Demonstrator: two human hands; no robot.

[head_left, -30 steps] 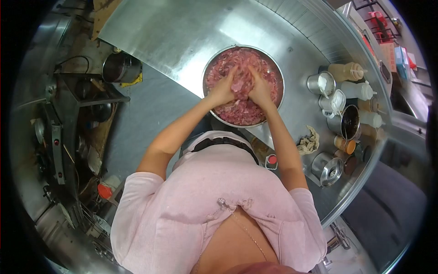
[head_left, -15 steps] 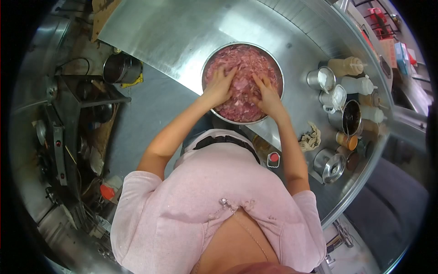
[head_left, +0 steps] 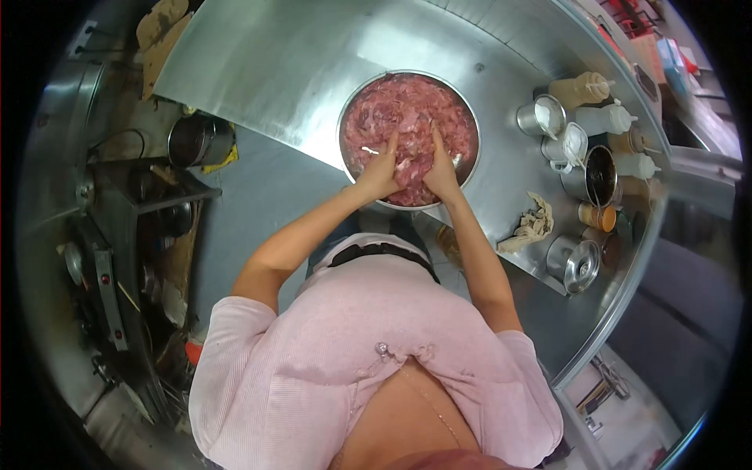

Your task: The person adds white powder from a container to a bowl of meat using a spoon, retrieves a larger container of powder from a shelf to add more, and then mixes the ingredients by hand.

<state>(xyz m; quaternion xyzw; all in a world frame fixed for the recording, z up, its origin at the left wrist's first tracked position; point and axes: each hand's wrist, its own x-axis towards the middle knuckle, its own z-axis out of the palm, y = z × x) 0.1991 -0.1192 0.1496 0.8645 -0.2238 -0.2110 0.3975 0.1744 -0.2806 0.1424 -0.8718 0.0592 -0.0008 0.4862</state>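
A wide round metal bowl [head_left: 475, 149] full of raw sliced meat [head_left: 407, 110] stands on the steel counter. My left hand [head_left: 380, 174] is sunk into the near left part of the meat, its thumb pointing up and its other fingers buried. Opposite it, my right hand [head_left: 442, 174] digs in from the right, also with the thumb showing and the fingers hidden. Between the two hands a clump of meat is gathered, and both hands press on it.
On the right of the steel counter [head_left: 266, 70] stand squeeze bottles [head_left: 583, 90], a pot of white powder [head_left: 540, 117], a pot of dark sauce [head_left: 599, 176], a lidded pot [head_left: 576, 265] and a crumpled cloth [head_left: 531, 225]. At left are a dark pot [head_left: 200, 141] and a stove [head_left: 106, 290].
My hands have come closer together and nearer to my body, from resting spread on the meat to digging into it. The meat's surface has shifted. The view has turned slightly.
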